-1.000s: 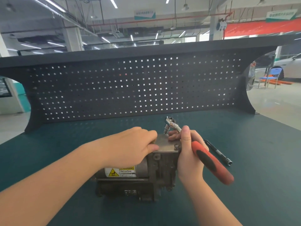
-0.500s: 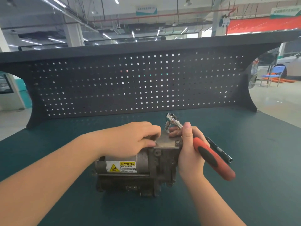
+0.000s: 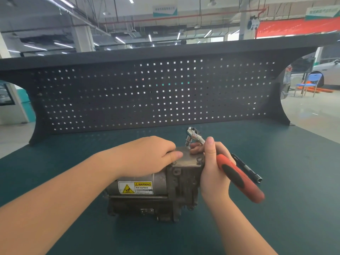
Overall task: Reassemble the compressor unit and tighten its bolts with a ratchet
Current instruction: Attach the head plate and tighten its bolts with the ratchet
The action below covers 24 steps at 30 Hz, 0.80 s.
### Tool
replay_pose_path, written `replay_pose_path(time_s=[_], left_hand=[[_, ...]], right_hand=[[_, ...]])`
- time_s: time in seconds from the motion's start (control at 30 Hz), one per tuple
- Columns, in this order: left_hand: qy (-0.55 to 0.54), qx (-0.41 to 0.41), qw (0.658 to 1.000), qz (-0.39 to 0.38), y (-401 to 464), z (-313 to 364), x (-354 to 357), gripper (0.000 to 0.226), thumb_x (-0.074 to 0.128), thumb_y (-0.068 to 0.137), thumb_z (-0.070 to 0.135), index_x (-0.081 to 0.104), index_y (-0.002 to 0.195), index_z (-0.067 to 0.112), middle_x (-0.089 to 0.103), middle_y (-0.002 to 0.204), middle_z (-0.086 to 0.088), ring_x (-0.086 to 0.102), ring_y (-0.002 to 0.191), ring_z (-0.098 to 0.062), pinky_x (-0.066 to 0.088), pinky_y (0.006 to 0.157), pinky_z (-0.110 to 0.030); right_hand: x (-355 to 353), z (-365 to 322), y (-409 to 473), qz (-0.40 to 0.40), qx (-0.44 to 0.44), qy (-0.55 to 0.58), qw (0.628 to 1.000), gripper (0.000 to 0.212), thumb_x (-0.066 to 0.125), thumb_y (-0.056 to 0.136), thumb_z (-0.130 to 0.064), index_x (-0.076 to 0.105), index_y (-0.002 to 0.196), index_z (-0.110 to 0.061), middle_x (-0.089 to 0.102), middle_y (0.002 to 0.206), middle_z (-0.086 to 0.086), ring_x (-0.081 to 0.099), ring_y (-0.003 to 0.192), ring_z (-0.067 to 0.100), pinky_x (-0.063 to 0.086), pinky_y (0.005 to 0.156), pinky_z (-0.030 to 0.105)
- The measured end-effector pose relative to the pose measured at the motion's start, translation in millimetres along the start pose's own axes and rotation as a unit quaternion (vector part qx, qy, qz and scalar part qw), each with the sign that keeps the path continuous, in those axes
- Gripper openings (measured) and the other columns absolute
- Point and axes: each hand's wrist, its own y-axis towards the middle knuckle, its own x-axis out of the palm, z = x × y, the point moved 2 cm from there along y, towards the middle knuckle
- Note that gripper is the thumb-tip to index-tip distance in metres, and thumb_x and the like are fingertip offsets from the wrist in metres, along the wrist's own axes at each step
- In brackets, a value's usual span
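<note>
The grey compressor unit (image 3: 165, 192) lies on the green bench and carries a yellow hot-surface warning label. On top of it sits a flat metal cover plate (image 3: 187, 157) with a bolt near its right front corner. My left hand (image 3: 147, 155) presses down on the compressor body and the plate's left edge. My right hand (image 3: 213, 166) grips the ratchet (image 3: 237, 177) by its red and black handle. The chrome ratchet head and socket stand on the plate's far right corner. Bolts under my hands are hidden.
A black extension bar (image 3: 246, 168) lies on the bench just right of my right hand. A dark perforated back panel (image 3: 147, 96) closes the far side of the green bench (image 3: 285, 181). Beyond the panel are a workshop floor and a blue chair.
The whole scene has shifted slightly in the view as my head moved. The hands and ratchet keep nearly the same pose on the compressor.
</note>
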Motion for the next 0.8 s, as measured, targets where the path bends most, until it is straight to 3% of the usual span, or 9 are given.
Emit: replay_pose_path(time_s=[0.23,0.47,0.53,0.67,0.73,0.8], left_hand=[[0.089,0.014,0.992,-0.092,6.2,8.1,-9.5,0.034,0.032,0.104,0.042,0.038,0.077,0.023,0.049,0.078,0.004,0.044,0.065,-0.011,0.030,0.057,-0.024],[0.133,0.049,0.985,-0.096,4.4,8.0,-13.4,0.033,0.035,0.104,0.041,0.032,0.074,0.027,0.046,0.078,0.006,0.044,0.068,-0.012,0.031,0.060,-0.029],[0.128,0.038,0.990,-0.042,5.7,10.5,-15.5,0.035,0.034,0.101,0.048,0.036,0.076,0.024,0.046,0.075,0.006,0.046,0.067,-0.011,0.032,0.060,-0.029],[0.170,0.063,0.973,0.145,11.9,35.4,-0.4,0.058,0.002,0.089,0.061,0.047,0.095,0.024,0.049,0.077,0.003,0.053,0.086,-0.026,0.033,0.065,-0.035],[0.148,0.076,0.972,0.165,13.1,48.3,14.6,0.051,0.010,0.094,0.058,0.050,0.095,0.027,0.057,0.083,0.004,0.051,0.091,-0.025,0.033,0.067,-0.035],[0.100,0.074,0.983,0.134,14.2,50.5,19.2,0.038,0.023,0.098,0.054,0.046,0.083,0.027,0.047,0.074,0.011,0.046,0.089,-0.021,0.034,0.069,-0.035]], right_hand=[[0.3,-0.9,-1.0,0.005,0.000,-0.006,1.000,0.041,0.052,0.091,-0.049,0.065,0.060,-0.025,0.072,0.072,-0.002,0.070,0.079,0.011,0.047,0.072,0.011],[-0.1,-0.8,-0.2,-0.001,0.000,-0.002,1.000,0.040,0.052,0.091,-0.048,0.064,0.059,-0.026,0.072,0.072,0.000,0.071,0.080,0.013,0.048,0.072,0.013],[-0.6,-0.8,0.2,-0.001,0.003,-0.003,1.000,0.041,0.051,0.091,-0.049,0.064,0.059,-0.026,0.072,0.072,0.000,0.071,0.080,0.013,0.047,0.073,0.013],[-2.7,-3.3,0.3,0.014,0.031,0.002,0.999,0.040,0.048,0.090,-0.053,0.063,0.060,-0.032,0.066,0.065,-0.012,0.063,0.067,0.006,0.046,0.067,0.016],[-3.0,-4.3,0.8,0.023,0.050,0.017,0.998,0.038,0.049,0.090,-0.052,0.063,0.060,-0.033,0.064,0.064,-0.013,0.061,0.065,0.008,0.046,0.068,0.024],[-3.1,-4.1,1.8,0.030,0.069,0.037,0.996,0.038,0.050,0.093,-0.046,0.063,0.060,-0.032,0.068,0.067,-0.009,0.065,0.068,0.011,0.047,0.071,0.029]])
